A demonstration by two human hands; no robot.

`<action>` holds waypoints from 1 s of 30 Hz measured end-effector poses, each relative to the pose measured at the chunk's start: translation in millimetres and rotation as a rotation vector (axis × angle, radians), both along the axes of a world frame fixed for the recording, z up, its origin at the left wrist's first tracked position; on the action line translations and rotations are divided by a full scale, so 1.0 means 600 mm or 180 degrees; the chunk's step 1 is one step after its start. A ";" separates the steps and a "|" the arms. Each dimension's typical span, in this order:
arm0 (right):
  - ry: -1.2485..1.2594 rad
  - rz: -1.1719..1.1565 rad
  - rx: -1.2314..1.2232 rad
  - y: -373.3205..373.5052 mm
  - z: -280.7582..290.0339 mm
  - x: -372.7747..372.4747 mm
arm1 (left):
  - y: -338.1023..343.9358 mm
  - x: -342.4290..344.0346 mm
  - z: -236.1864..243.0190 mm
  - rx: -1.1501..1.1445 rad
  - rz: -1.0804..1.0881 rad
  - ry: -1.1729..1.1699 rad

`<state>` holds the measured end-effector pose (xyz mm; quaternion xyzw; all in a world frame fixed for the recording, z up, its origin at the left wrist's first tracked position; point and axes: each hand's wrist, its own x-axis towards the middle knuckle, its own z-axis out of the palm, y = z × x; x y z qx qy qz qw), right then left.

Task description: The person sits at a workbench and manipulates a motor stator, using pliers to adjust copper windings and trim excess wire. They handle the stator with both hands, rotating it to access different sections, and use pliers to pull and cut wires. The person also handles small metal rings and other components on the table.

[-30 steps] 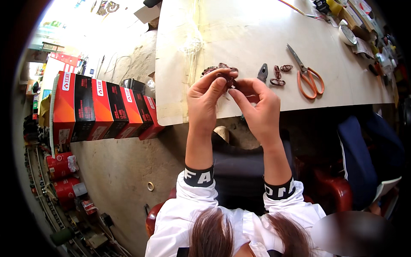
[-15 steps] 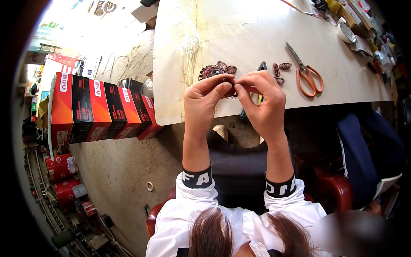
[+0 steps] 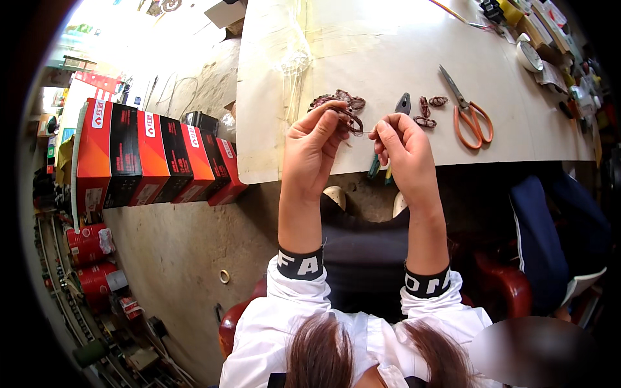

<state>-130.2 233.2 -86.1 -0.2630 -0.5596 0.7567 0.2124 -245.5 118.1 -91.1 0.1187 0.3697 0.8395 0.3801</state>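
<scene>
A small coil of dark reddish-brown wire point(image 3: 352, 121) is pinched between the thumb and fingers of my left hand point(image 3: 309, 145), above the table's near edge. My right hand point(image 3: 409, 152), a little to its right, has thumb and fingertips closed on a thin wire end point(image 3: 367, 132) that runs from the coil. Behind my left hand lies a bundle of similar coils point(image 3: 349, 99), partly hidden. Pliers point(image 3: 403, 103) lie just behind my right hand, which covers their middle. Several small loose coils point(image 3: 425, 121) rest right of them, beside orange-handled scissors point(image 3: 475, 123).
Red-and-black boxes point(image 3: 155, 152) stand in a row left of the pale table point(image 3: 265, 145). Thin pale strands point(image 3: 294, 61) lie across its left part. A white round dial point(image 3: 529, 57) and clutter line the right edge. A chair arm point(image 3: 504, 281) is at lower right.
My hands have drawn apart, the right one moving down and away with the wire end. The coil in my left hand now shows, and the view has shifted slightly.
</scene>
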 end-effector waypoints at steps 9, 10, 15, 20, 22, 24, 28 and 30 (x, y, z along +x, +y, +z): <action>-0.0083 0.0491 -0.0352 -0.010 -0.014 -0.012 | 0.007 0.015 -0.004 0.0264 -0.0283 -0.0666; -0.0114 0.0382 -0.0255 -0.008 -0.017 -0.012 | 0.007 0.017 -0.001 0.0173 -0.0251 -0.0641; -0.0124 -0.0647 0.0764 -0.010 -0.026 -0.020 | 0.021 0.030 0.013 -0.0314 0.0240 -0.0023; -0.0420 -0.1036 0.2066 -0.012 0.003 -0.010 | 0.025 0.031 0.018 -0.0674 0.0708 0.0557; -0.0423 -0.0542 0.1417 -0.015 0.011 -0.002 | 0.025 0.029 0.011 -0.0754 0.0824 0.0700; 0.0128 -0.0461 0.0594 -0.032 0.007 -0.018 | 0.027 0.031 0.016 -0.0914 0.0920 0.0943; 0.0073 -0.0376 0.0796 -0.030 -0.002 -0.019 | 0.026 0.027 0.003 -0.1349 0.1277 0.1959; -0.0380 -0.0415 0.1363 -0.021 0.011 -0.012 | 0.028 0.025 0.006 -0.1494 0.1379 0.2418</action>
